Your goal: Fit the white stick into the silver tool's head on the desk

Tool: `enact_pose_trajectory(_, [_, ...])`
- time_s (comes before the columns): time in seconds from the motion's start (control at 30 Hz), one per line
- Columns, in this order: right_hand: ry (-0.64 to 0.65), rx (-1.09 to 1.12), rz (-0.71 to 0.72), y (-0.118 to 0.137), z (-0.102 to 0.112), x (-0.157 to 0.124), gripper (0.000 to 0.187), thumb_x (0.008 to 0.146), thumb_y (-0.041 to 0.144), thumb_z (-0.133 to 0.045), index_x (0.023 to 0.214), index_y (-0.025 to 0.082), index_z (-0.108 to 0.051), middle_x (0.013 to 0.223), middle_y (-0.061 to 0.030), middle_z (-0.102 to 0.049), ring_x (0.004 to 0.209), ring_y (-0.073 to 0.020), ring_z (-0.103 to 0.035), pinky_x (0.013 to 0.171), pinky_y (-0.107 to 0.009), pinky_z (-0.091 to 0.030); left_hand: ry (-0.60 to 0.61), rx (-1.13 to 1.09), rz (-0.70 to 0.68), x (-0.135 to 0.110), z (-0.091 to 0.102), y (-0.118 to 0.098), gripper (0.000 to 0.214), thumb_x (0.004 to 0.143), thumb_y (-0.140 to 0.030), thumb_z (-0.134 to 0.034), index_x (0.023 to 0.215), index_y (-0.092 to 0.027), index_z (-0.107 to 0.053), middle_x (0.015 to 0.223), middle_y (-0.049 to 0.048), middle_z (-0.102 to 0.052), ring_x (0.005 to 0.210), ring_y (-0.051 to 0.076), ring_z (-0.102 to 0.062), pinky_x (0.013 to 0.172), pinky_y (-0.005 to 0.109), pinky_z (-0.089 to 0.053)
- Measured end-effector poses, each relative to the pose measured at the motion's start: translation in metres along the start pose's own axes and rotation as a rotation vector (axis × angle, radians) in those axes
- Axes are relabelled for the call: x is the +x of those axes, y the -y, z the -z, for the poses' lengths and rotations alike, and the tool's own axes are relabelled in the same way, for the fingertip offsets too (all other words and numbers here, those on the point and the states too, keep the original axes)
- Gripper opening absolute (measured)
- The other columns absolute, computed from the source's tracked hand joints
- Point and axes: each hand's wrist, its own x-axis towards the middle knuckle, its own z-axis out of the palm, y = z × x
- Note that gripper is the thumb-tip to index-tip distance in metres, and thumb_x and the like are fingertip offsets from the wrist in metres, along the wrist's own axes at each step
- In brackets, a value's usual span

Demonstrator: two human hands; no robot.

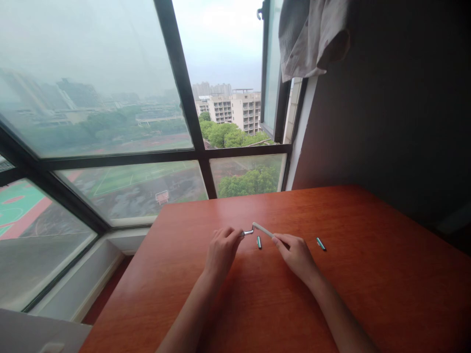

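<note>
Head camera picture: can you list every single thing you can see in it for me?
white-handled tool: one, white with a bent silver metal end, held just above the table between both hands
small teal pieces: two, teal, lying on the table, one between the hands, the other right of them
table: one, reddish-brown wood, beside the window
window: one, dark frame, far side and left
cloth: one, whitish, hanging top right
wall: one, dark grey, right
buildings: several, pale, outside
trees: several, green, outside
left hand: one, grip on the metal end
right hand: one, grip on the white handle
</note>
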Motion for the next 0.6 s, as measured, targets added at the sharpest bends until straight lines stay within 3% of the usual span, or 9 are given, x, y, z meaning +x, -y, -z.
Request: enact_pose_trajectory(0.6, [0.029,0.071,0.063,0.0036,0.0029,0.0002,0.03,0.09,0.034,-0.047,0.093,0.019,-0.073,0.091,-0.0081,-0.073,0.079,-0.0229,-0.067,0.069,-0.029,-0.047,-0.017,-0.066,0.054,-0.0007,-0.0054,0.0019,0.02,0.092,-0.03,-0.048,0.095,-0.022,-0.066,0.079,0.0033,-0.062,0.074,0.018,-0.052,0.069,0.027,-0.035])
